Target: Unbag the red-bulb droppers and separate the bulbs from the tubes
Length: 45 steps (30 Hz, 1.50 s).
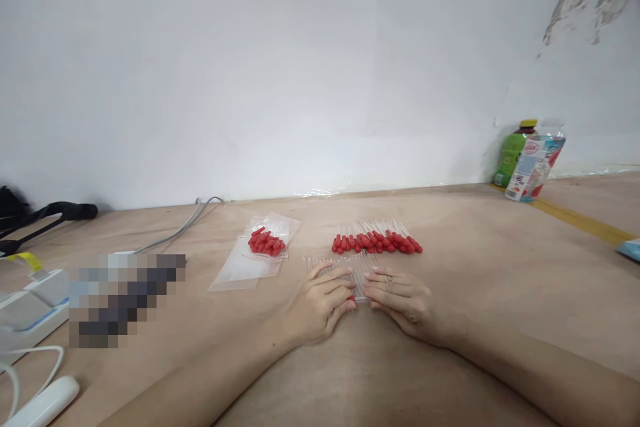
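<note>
A row of thin clear plastic tubes (359, 272) lies on the table between my hands. My left hand (323, 300) rests over the left part of the row, its thumb and forefinger closed on a small red cap (352, 298) at the tubes' near ends. From the other side my right hand (403, 300) presses its closed fingertips against the near right end of the row; the exact grip there is partly hidden. Just beyond lie several clear sticks with red tips (377, 240). To the left, a heap of loose red caps (267, 242) sits on clear plastic bags (240, 268).
Two bottles, one green (510, 159) and one with a printed label (534, 167), stand at the back right by the wall. A white power strip (35, 310), cables (183, 230) and a blurred-out object (123, 300) lie at left. Yellow tape (575, 217) crosses the right side.
</note>
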Each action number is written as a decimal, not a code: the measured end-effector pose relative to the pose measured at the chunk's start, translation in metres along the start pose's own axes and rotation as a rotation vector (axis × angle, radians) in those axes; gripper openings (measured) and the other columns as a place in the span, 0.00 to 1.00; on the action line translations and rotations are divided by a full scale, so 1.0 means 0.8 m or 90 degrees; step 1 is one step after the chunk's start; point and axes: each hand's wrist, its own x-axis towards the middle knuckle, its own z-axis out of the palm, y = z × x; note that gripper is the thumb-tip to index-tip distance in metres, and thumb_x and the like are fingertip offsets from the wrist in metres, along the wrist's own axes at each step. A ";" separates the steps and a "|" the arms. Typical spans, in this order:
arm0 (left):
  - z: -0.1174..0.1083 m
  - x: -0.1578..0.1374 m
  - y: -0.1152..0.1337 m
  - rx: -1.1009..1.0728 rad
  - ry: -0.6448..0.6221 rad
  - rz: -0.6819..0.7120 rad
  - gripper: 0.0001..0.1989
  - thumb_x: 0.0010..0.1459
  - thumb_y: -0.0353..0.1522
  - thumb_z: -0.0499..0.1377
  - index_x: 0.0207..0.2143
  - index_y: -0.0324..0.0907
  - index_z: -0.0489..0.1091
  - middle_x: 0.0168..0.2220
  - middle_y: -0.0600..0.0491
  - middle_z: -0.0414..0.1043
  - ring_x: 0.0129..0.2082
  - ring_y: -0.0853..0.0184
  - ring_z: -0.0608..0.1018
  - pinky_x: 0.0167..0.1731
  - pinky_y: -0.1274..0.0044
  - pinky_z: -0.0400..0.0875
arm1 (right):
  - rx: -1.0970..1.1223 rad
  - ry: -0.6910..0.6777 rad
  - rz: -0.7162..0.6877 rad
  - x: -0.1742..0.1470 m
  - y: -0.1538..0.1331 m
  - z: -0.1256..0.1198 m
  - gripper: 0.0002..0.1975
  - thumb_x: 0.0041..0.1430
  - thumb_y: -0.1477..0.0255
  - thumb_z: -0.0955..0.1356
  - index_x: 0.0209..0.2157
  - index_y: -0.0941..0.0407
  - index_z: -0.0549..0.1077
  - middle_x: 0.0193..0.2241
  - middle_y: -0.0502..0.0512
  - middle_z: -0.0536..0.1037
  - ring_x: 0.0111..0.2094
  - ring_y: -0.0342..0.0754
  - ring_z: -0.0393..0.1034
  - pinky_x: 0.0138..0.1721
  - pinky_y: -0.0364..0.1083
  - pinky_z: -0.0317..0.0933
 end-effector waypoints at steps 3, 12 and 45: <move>-0.003 -0.011 -0.010 0.004 0.035 -0.027 0.10 0.60 0.29 0.48 0.36 0.42 0.68 0.39 0.51 0.74 0.50 0.65 0.68 0.52 0.67 0.56 | -0.008 0.025 0.028 -0.008 0.002 -0.016 0.17 0.56 0.80 0.61 0.47 0.55 0.66 0.40 0.54 0.75 0.46 0.45 0.66 0.50 0.50 0.61; -0.012 -0.016 -0.040 0.002 0.172 -0.185 0.11 0.60 0.30 0.47 0.40 0.41 0.67 0.33 0.50 0.63 0.33 0.68 0.69 0.34 0.76 0.66 | -0.162 -0.006 0.296 -0.047 0.012 -0.063 0.15 0.58 0.72 0.61 0.47 0.53 0.68 0.19 0.49 0.70 0.23 0.44 0.63 0.29 0.46 0.58; 0.014 0.088 -0.072 0.068 0.028 -0.202 0.15 0.51 0.42 0.57 0.39 0.43 0.66 0.36 0.50 0.70 0.39 0.61 0.71 0.39 0.70 0.64 | -0.131 -0.121 0.319 0.000 0.013 -0.035 0.18 0.56 0.61 0.61 0.46 0.52 0.67 0.38 0.55 0.75 0.38 0.50 0.66 0.43 0.54 0.54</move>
